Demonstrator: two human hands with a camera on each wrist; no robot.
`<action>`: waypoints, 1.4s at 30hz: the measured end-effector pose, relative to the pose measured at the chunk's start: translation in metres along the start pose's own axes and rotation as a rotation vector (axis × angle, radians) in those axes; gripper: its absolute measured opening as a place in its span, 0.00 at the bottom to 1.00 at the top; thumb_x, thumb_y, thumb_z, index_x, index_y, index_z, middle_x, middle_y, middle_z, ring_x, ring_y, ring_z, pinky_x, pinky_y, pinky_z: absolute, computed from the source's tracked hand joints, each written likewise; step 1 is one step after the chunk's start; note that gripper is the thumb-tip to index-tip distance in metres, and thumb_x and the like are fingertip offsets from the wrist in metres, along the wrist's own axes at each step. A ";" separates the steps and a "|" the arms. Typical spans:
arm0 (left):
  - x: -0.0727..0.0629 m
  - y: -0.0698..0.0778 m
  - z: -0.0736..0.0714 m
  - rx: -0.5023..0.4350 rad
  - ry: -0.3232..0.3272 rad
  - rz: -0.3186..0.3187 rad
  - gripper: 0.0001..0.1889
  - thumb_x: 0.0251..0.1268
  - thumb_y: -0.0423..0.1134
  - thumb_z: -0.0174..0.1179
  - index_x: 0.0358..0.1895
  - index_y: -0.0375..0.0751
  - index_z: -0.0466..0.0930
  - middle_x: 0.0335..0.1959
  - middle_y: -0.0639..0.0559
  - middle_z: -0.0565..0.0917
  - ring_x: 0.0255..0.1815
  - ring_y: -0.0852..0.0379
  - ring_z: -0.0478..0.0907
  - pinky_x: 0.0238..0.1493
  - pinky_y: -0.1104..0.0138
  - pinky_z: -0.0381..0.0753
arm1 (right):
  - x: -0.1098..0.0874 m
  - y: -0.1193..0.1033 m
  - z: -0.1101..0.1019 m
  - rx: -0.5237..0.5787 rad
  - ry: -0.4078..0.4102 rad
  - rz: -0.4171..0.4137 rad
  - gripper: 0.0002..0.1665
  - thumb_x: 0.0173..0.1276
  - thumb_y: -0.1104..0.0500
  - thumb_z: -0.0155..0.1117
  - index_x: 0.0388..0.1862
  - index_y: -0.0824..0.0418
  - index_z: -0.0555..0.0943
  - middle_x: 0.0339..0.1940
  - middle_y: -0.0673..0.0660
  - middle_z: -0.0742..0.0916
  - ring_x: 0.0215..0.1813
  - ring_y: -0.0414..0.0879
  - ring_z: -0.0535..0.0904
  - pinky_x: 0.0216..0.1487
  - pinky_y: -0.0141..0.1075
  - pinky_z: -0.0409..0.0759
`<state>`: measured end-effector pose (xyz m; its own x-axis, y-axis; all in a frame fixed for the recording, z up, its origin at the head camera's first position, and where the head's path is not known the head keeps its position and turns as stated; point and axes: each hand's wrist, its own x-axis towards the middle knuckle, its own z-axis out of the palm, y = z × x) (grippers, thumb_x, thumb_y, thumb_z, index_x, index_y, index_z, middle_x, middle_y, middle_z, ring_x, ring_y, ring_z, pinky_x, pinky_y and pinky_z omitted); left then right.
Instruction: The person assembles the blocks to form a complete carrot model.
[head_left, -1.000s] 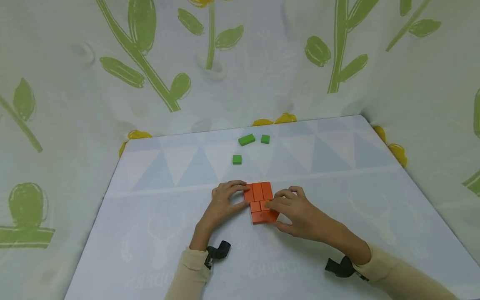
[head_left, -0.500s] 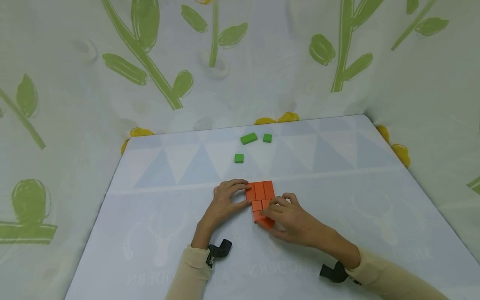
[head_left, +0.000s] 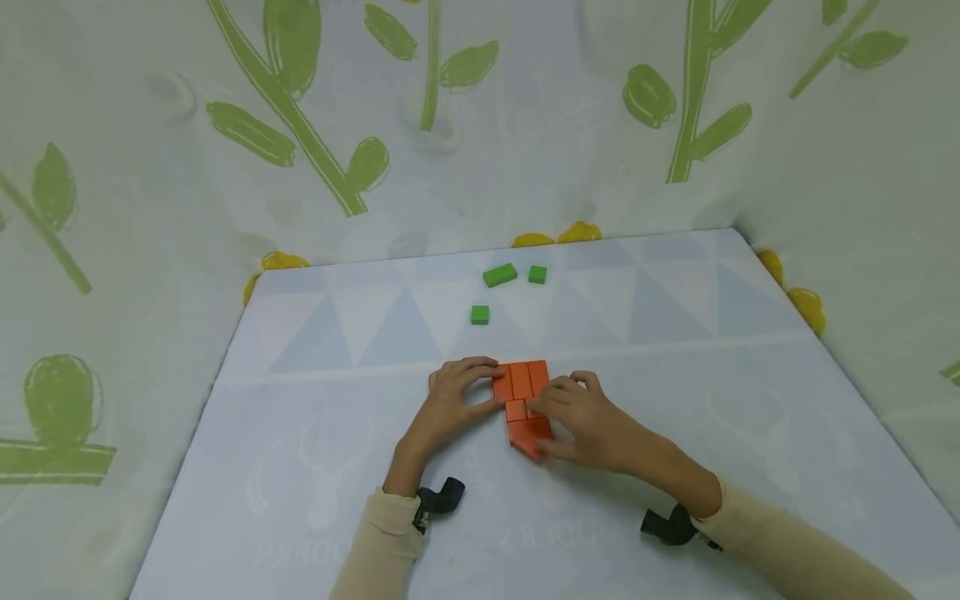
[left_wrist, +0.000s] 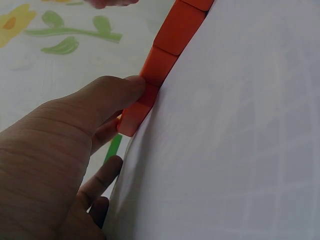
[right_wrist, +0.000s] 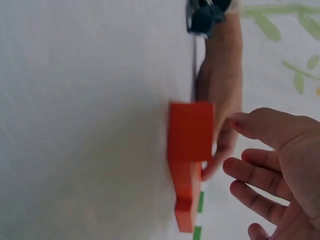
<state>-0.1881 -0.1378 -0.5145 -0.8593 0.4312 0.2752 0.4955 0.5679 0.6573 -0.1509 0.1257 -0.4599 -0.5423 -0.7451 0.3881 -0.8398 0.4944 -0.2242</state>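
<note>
Several orange blocks (head_left: 521, 382) lie side by side on the table in a compact group. My left hand (head_left: 450, 396) holds the upper left block between its fingers and thumb; in the left wrist view the thumb (left_wrist: 132, 89) presses the side of the row. My right hand (head_left: 592, 425) is over the right side of the group, fingertips by a small orange block (head_left: 516, 411) and thumb beside the lowest orange block (head_left: 528, 435). That lower end looks slanted, its outline partly hidden. The right wrist view has the right fingers (right_wrist: 260, 177) loosely bent beside the blocks, apparently gripping nothing.
Beyond the orange group lie a long green block (head_left: 500, 275) and two small ones, a right green block (head_left: 537, 275) and a nearer green block (head_left: 480, 315). The white table (head_left: 360, 467) meets a leaf-patterned cloth (head_left: 525, 167) behind and at the sides.
The lowest orange block has turned, so its straight lower edge now slants to a corner. My right hand moved inward over it, then slightly back up. My left hand has stayed in place.
</note>
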 end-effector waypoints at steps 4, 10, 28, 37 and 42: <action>0.001 0.000 0.000 -0.004 -0.015 -0.018 0.21 0.64 0.52 0.69 0.60 0.56 0.82 0.65 0.62 0.75 0.64 0.55 0.67 0.58 0.51 0.56 | 0.014 0.016 -0.013 0.035 0.000 0.107 0.26 0.58 0.54 0.78 0.54 0.60 0.82 0.47 0.51 0.86 0.55 0.50 0.76 0.56 0.54 0.65; 0.000 0.001 0.000 0.004 -0.032 -0.058 0.22 0.64 0.53 0.68 0.60 0.56 0.81 0.65 0.64 0.74 0.66 0.57 0.66 0.59 0.52 0.56 | 0.040 0.039 -0.025 0.099 -0.022 0.200 0.23 0.63 0.58 0.74 0.56 0.58 0.81 0.45 0.52 0.86 0.56 0.50 0.75 0.57 0.54 0.62; -0.001 0.005 -0.001 0.000 -0.032 -0.065 0.22 0.64 0.51 0.69 0.60 0.55 0.81 0.65 0.64 0.75 0.65 0.56 0.66 0.60 0.51 0.56 | 0.103 0.127 -0.014 0.137 -0.013 0.388 0.25 0.67 0.61 0.70 0.63 0.63 0.78 0.52 0.59 0.85 0.63 0.57 0.71 0.56 0.60 0.63; 0.000 0.005 0.003 -0.006 -0.041 -0.044 0.22 0.64 0.53 0.68 0.61 0.57 0.81 0.66 0.64 0.74 0.65 0.57 0.66 0.60 0.50 0.56 | 0.132 0.163 -0.002 0.113 -0.076 0.492 0.28 0.67 0.59 0.70 0.65 0.63 0.76 0.57 0.59 0.84 0.69 0.57 0.66 0.62 0.60 0.56; -0.001 0.003 0.001 0.016 -0.034 -0.061 0.22 0.63 0.53 0.68 0.60 0.57 0.81 0.65 0.65 0.74 0.65 0.57 0.66 0.60 0.51 0.56 | 0.151 0.171 0.010 0.136 -0.112 0.508 0.31 0.68 0.58 0.69 0.69 0.62 0.74 0.63 0.57 0.81 0.72 0.57 0.62 0.63 0.58 0.53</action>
<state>-0.1856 -0.1359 -0.5136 -0.8832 0.4189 0.2109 0.4447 0.6051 0.6604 -0.3768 0.0929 -0.4484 -0.8741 -0.4743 0.1045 -0.4628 0.7483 -0.4753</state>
